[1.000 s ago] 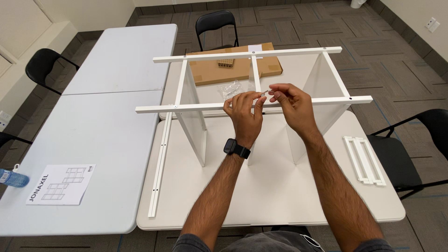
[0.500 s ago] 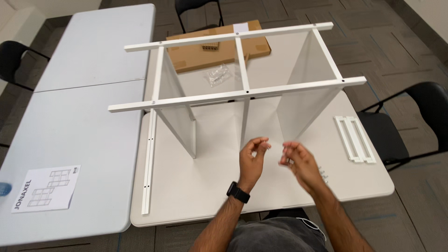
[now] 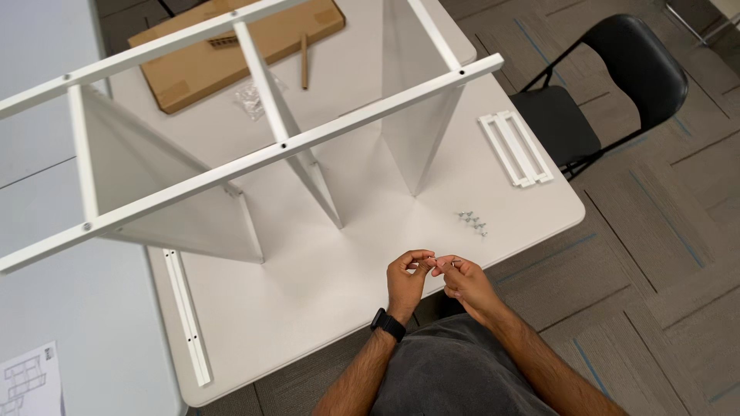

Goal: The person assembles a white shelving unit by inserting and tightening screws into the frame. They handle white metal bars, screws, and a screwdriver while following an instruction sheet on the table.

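Note:
My left hand, a black watch on its wrist, and my right hand meet fingertip to fingertip over the near edge of the white table. Both pinch a tiny part between them, too small to make out. A cluster of small metal screws lies on the table just beyond my right hand. Farther back stands a white shelf frame, its upright panels resting on the table and its thin rails on top. Neither hand touches the frame.
A long white rail lies along the table's left side and a pair of short white rails at the right edge. A cardboard box, a wooden dowel and a hardware bag sit behind. A black chair stands to the right, and a grey table with a printed sheet to the left.
Both hands left the frame's front rail and drew back to the near table edge, close to my body. My view tilted down and right.

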